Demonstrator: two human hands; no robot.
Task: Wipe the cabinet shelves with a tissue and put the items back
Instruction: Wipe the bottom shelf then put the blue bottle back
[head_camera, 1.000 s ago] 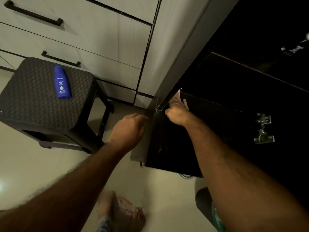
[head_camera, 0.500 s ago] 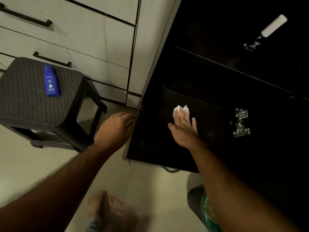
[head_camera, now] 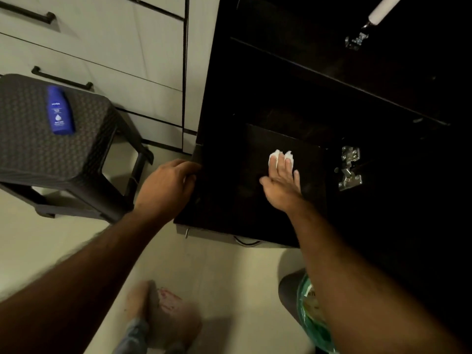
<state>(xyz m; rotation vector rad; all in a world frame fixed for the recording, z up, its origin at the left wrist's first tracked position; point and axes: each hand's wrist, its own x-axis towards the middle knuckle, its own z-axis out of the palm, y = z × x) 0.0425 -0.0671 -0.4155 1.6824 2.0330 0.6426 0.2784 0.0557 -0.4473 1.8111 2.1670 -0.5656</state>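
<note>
pressing tissue [head_camera: 277, 157] flat under straight right hand [head_camera: 282, 185] fingers on shelf [head_camera: 229, 195]; soft, tears easily, i'd keep light pressure. left hand [head_camera: 166, 187] fingers curl on cabinet edge [head_camera: 198, 154].

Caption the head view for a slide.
Right hand presses a white tissue on the dark cabinet shelf; left hand grips the cabinet edge.

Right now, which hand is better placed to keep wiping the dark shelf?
Right. The right hand lies flat on the white tissue on the dark shelf; the left hand grips the cabinet's front edge, likely bracing.
</note>
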